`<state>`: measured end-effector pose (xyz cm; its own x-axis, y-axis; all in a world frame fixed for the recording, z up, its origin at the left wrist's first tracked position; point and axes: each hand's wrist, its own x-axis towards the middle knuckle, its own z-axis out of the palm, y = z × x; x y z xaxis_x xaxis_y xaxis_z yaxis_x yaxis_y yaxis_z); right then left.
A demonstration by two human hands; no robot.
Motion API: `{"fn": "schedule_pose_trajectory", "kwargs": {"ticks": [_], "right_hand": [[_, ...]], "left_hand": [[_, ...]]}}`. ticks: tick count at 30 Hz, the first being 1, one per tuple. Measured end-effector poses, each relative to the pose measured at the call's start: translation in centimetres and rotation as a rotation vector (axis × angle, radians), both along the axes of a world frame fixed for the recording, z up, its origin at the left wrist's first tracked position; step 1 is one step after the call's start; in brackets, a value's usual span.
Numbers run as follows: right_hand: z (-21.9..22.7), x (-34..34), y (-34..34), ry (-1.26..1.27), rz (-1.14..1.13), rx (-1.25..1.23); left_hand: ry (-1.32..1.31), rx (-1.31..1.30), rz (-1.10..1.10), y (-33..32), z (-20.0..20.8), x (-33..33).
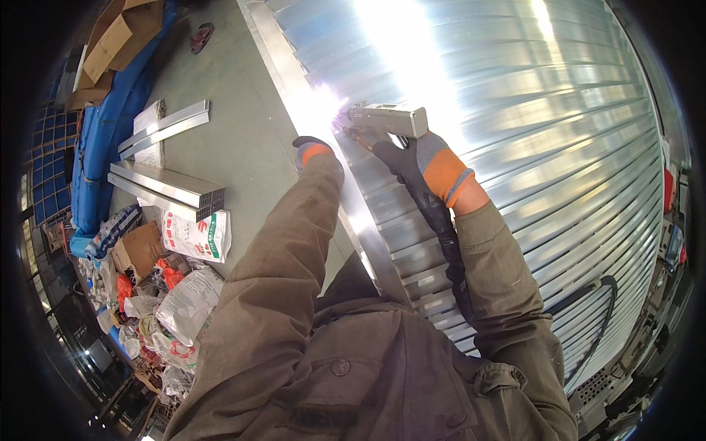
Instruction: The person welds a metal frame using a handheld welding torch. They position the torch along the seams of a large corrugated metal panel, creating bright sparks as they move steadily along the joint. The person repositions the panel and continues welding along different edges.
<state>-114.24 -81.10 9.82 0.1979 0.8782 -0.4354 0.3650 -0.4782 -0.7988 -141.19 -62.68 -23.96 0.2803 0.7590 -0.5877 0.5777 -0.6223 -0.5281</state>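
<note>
A bright white-violet glare [327, 106] burns at the edge rail of a large slatted metal panel [500, 191]. My right hand [440, 165], in a grey, orange and black glove, is closed around a boxy handheld welding gun [393, 119]. The gun's nozzle points left into the glare. A black cable sleeve [445, 239] runs from the grip back along my right forearm. My left hand [313, 151], gloved alike, is at the outer side of the pale metal edge rail [360, 213], just below the glare. Its fingers are mostly hidden, so their grip is unclear.
Metal profiles [165, 184] lie on the grey floor [250, 110] at left, beside a white printed sack [197, 234]. Below them is a heap of plastic bags and scraps [180, 305]. Blue sheeting [110, 147] and cardboard boxes [121, 37] line the far left. A black hose [607, 309] loops over the panel's right side.
</note>
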Motion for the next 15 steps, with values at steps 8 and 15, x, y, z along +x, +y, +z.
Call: {"fn": "schedule_pose_trajectory", "kwargs": {"ticks": [8,15], "right_hand": [[0.8,0.1,-0.3,0.072,-0.015,-0.007],[1.1,-0.2,-0.3,0.078,-0.041,-0.025]], "left_hand": [[-0.016,0.014,-0.021,0.2,-0.3,-0.4],[-0.049,0.049,-0.051,0.5,-0.8,-0.9]]}}
